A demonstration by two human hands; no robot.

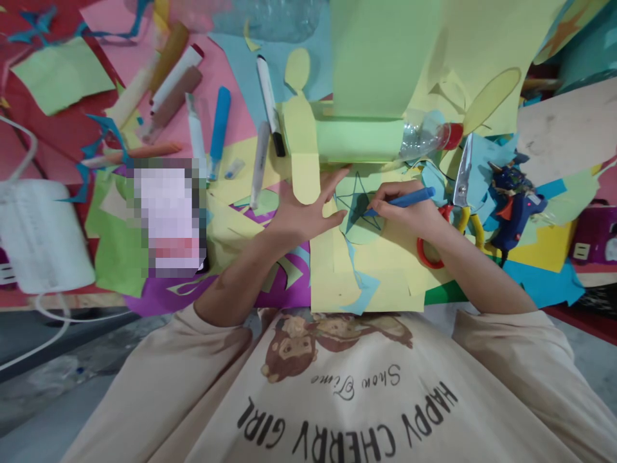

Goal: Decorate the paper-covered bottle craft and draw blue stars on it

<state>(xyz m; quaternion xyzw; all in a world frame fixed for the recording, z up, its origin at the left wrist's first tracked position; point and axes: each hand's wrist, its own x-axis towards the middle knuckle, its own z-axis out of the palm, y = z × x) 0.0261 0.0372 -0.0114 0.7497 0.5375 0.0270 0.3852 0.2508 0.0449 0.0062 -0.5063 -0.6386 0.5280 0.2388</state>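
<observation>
My right hand (402,209) is closed round a blue marker (405,199), whose tip rests on a star outline (359,206) drawn on a light green paper piece. My left hand (308,209) lies flat with fingers spread, pressing that paper down on a yellow sheet (357,276). Just beyond my hands lies a plastic bottle (424,138) wrapped in light green paper (359,138), on its side, with a red cap.
Scissors (457,199) with red and yellow handles lie right of my right hand. A blue glue gun (513,206) is further right. Several markers (219,132) and crayons lie at the upper left among coloured paper scraps. A white roll (41,235) sits at the left.
</observation>
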